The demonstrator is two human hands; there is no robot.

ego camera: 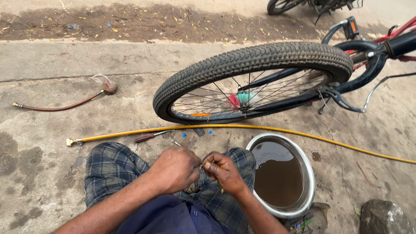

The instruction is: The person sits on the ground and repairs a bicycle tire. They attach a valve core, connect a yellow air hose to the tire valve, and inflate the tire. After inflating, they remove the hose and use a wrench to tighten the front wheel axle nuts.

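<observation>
Head view: person squats on the concrete, both hands together above the knees. Left hand (174, 169) is curled shut, right hand (223, 171) pinches closed, and a small metal part (202, 165) sits between the fingertips of both. Too small to say what it is; looks like a thin pin or valve piece.

Progress, as a judgement: mid-repair. The bicycle (368, 60) lies on its side ahead, front wheel (255, 82) still fitted, tyre seated on the rim as far as I can see. Nothing visibly pulled out of the tyre. So the small-part work is in hand and the wheel itself looks untouched.

Around the hands: metal basin (308, 173) of brown water just beside the right knee. Yellow hose (260, 128) runs across the ground between the knees and the wheel, brass end at the left. A screwdriver (149, 137) with a dark red handle lies touching that hose, near the left knee. A brown hose (60, 107) with a round fitting lies well apart, far left. A stone (383, 216) sits bottom right.

The wheel is near, beyond the hose, not touched by either hand.
</observation>
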